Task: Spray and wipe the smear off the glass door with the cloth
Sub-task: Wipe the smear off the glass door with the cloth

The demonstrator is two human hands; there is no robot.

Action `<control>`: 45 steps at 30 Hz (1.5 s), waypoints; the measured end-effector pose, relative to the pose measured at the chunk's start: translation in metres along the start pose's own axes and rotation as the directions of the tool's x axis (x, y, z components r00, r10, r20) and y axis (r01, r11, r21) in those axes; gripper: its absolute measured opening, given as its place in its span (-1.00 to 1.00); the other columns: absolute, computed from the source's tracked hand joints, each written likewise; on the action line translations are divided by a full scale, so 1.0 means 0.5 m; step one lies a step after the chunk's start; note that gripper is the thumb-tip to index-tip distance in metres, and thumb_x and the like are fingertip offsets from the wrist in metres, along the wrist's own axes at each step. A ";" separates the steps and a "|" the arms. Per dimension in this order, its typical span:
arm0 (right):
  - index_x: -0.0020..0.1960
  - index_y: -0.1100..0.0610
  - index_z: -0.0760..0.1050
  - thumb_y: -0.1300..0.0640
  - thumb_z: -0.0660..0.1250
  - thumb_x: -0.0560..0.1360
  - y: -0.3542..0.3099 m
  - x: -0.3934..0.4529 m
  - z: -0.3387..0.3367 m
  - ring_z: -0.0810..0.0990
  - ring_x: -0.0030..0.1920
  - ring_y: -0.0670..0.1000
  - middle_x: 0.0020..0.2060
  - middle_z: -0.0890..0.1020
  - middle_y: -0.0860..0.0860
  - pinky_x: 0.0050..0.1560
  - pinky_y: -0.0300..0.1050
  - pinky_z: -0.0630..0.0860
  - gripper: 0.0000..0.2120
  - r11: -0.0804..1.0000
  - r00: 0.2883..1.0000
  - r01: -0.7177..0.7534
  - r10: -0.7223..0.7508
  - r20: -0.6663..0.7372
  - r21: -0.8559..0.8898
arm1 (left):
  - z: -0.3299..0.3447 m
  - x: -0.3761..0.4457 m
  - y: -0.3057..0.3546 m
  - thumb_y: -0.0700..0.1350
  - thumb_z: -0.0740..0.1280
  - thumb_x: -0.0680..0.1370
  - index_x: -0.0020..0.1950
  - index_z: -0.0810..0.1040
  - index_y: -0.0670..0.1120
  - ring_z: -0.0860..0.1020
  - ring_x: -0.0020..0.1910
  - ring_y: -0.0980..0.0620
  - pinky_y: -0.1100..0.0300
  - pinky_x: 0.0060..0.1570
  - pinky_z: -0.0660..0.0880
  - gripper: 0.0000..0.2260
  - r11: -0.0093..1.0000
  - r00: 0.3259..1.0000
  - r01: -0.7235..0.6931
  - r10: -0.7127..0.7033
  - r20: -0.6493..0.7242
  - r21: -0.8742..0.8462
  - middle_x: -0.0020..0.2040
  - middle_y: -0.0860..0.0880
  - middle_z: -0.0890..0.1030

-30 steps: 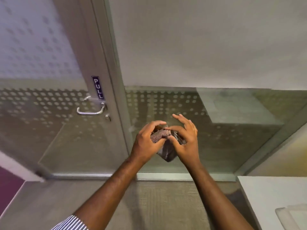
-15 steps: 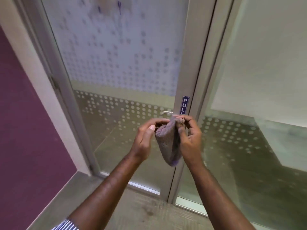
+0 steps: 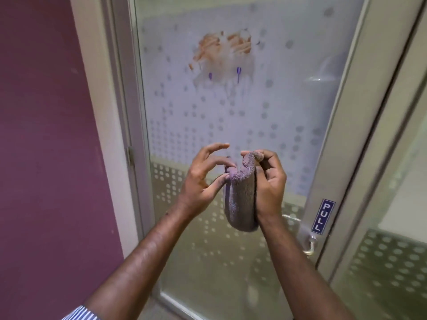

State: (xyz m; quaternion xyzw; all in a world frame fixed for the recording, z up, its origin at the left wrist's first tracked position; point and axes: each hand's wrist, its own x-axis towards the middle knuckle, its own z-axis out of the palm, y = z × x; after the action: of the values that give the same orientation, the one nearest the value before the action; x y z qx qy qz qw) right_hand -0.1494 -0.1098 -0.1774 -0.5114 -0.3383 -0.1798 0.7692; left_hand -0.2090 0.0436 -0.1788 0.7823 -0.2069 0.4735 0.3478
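Note:
An orange-brown smear with wet drips running below it marks the frosted, dotted glass door high in the middle. Well below the smear I hold a folded grey-purple cloth in front of the door. My right hand grips the cloth along its right side, thumb over the top fold. My left hand has its fingers spread and only its fingertips pinch the cloth's upper left edge. No spray bottle is in view.
A dark purple wall and pale door frame stand at the left. The metal stile carries a blue PULL sign and a lever handle. A second glass panel lies to the right.
The view has swung left and upward, bringing the smear into sight. The cloth now hangs longer between my hands, and my left fingers have spread apart.

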 end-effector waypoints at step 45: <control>0.63 0.13 0.11 -0.34 0.10 0.61 0.447 0.370 0.283 -0.03 0.68 0.18 0.67 0.07 0.16 0.57 0.48 -0.06 -0.24 0.010 0.695 -0.388 -0.653 -0.300 -0.922 | -0.183 0.429 -0.736 0.03 0.35 0.54 0.64 0.21 -0.16 0.05 0.65 -0.34 -0.33 0.60 -0.07 -0.28 0.848 0.918 -0.258 0.364 -0.154 0.463 0.64 -0.33 0.12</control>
State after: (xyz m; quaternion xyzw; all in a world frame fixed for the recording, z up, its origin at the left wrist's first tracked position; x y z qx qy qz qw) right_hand 0.0729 0.1238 -0.1604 -0.7389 0.1526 -0.6197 0.2162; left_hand 0.0768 0.3601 -0.0891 0.7334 -0.1782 0.6475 0.1050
